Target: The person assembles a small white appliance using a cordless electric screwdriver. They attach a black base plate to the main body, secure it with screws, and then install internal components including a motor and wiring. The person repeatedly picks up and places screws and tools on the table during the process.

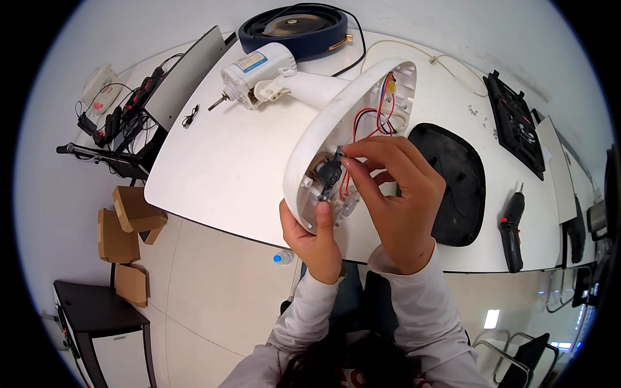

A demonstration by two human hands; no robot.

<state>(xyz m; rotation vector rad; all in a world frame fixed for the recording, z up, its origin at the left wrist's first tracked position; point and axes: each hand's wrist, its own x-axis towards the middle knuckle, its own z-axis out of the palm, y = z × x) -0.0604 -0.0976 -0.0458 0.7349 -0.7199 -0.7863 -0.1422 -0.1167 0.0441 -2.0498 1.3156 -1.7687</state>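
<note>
A white fan base [307,145] rests tilted on the table with its hollow underside facing me. Its neck joins a white fan motor [257,68] with a bare metal shaft. Inside the hollow sits a small black part [329,171] with a tab at each end. My left hand [314,242] grips the base's lower rim, its thumb pressed at the part's lower tab. With thumb and forefinger, my right hand [394,191] pinches the upper tab; whether something tiny is between the fingertips is hidden. Red, blue and black wires [369,119] run through the hollow.
Right of the base lies a black bottom cover [449,184], then a cordless screwdriver [512,229]. Loose screws [475,116] lie near an open black tool case [515,123]. A round dark-blue fan part [294,29] stands at the back. Cardboard boxes [118,236] are on the floor.
</note>
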